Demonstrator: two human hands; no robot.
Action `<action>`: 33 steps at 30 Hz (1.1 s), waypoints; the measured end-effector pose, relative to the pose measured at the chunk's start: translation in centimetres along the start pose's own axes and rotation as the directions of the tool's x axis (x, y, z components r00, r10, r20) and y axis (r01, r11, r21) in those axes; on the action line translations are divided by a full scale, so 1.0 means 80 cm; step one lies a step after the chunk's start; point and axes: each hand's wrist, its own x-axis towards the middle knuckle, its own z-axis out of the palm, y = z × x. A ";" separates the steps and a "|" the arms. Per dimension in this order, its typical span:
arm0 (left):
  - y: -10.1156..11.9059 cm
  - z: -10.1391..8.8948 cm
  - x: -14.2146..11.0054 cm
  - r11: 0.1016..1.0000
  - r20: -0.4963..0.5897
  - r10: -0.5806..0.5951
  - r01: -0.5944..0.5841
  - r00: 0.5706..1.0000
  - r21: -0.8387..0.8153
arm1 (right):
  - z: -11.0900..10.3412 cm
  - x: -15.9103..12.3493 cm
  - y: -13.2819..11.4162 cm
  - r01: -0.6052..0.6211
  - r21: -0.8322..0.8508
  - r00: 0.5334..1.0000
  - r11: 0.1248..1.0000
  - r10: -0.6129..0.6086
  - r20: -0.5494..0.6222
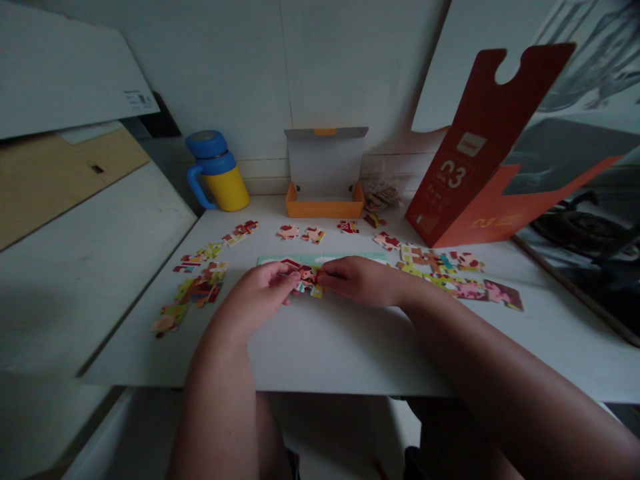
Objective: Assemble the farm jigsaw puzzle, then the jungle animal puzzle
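Between my two hands is a colourful puzzle piece (310, 279), red and white with a bit of yellow, lifted just in front of a pale green puzzle strip (370, 256). The fingers and thumb of my left hand (270, 280) pinch its left side. On its right edge, my right hand (355, 279) grips it with closed fingers. My hands hide much of the strip. Past it lie two pink-and-brown pieces (301, 233) and a red piece (348, 227).
Loose puzzle pieces lie at the left (200, 287) and right (450, 270). Along the back stand a blue-and-yellow jug (225, 183), an open orange box (325, 209) and a bag of pieces (383, 197). A tall red-orange carton (460, 160) rises at the right.
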 end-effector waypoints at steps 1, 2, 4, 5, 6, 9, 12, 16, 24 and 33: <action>-0.002 0.000 0.002 0.999 -0.026 0.019 -0.018 0.999 0.027 | 0.000 0.001 0.000 -0.037 -0.041 0.999 0.998 0.038 0.026; -0.004 -0.001 0.003 0.998 -0.034 0.036 -0.034 0.999 0.057 | 0.000 0.001 0.000 -0.071 -0.080 0.996 0.994 0.075 0.049; -0.008 -0.001 0.005 0.992 -0.006 0.050 -0.049 0.999 0.117 | 0.000 0.002 -0.001 -0.121 -0.152 0.988 0.981 0.134 0.077; -0.011 -0.001 0.006 0.988 0.018 0.047 -0.049 0.999 0.146 | 0.000 0.002 -0.002 -0.140 -0.184 0.984 0.973 0.158 0.082; -0.014 0.000 0.007 0.984 0.038 0.043 -0.049 0.998 0.172 | 0.001 0.002 -0.003 -0.159 -0.211 0.980 0.964 0.180 0.083; -0.023 0.002 0.010 0.978 0.056 0.039 -0.049 0.998 0.205 | 0.004 0.004 -0.006 -0.208 -0.254 0.965 0.945 0.241 0.105; -0.029 0.005 0.013 0.978 0.024 0.035 -0.040 0.999 0.205 | 0.008 0.006 -0.007 -0.215 -0.267 0.960 0.939 0.254 0.118; -0.029 0.006 0.012 0.975 -0.008 0.035 -0.032 0.999 0.218 | 0.012 0.009 -0.006 -0.234 -0.321 0.964 0.918 0.262 0.046; -0.033 0.009 0.012 0.972 -0.016 0.038 -0.033 0.999 0.234 | 0.010 0.006 -0.004 -0.213 -0.283 0.961 0.935 0.253 0.112; -0.041 0.008 0.018 0.950 0.051 0.015 -0.030 0.999 0.311 | 0.016 0.009 -0.006 -0.228 -0.391 0.960 0.892 0.272 0.061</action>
